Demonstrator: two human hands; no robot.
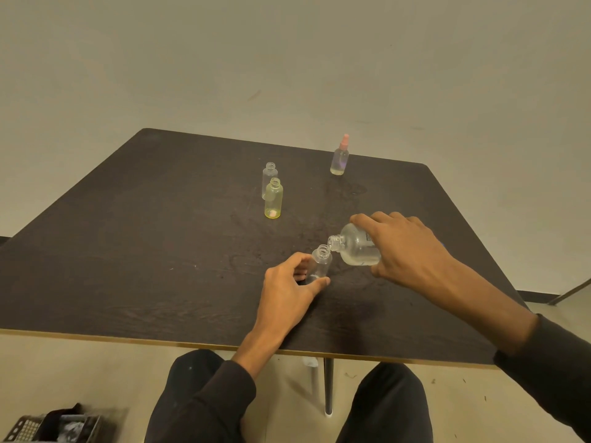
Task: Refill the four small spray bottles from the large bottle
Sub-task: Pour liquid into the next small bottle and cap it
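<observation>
A: Right hand [412,247]?
B: Gripping the large clear bottle [358,247], fingers wrapping over the top and thumb underneath. Bottle is lying nearly on its side, uncapped neck pointing left, some clear liquid pooling in its lower half.

A: Where is its mouth sitting?
B: Just beside and slightly above the open mouth of a small clear bottle [321,262]. Touching or not, cannot tell. No stream is showing.

A: Left hand [292,290]?
B: Holding that small clear bottle near its base, thumb on the near side, fingers curling round the far side. Bottle is standing upright on the dark table [128,251], no cap on, near the front centre.

A: The other small ones?
B: Three more, well apart from the hands. A yellow-tinted bottle [273,198] is standing uncapped in the middle of the table, something pale at its bottom. Right behind it, partly hidden, another clear uncapped bottle [269,177]. Far right, near the back edge, a bottle with a pink spray cap [340,156] is standing upright, a little liquid showing at the bottom.

A: Anything else?
B: Table surface is looking smeared or wet around the middle. Person is sitting, dark sleeves, dark trousers under the front edge. A dark crate [60,426] is sitting on the floor at lower left.
</observation>
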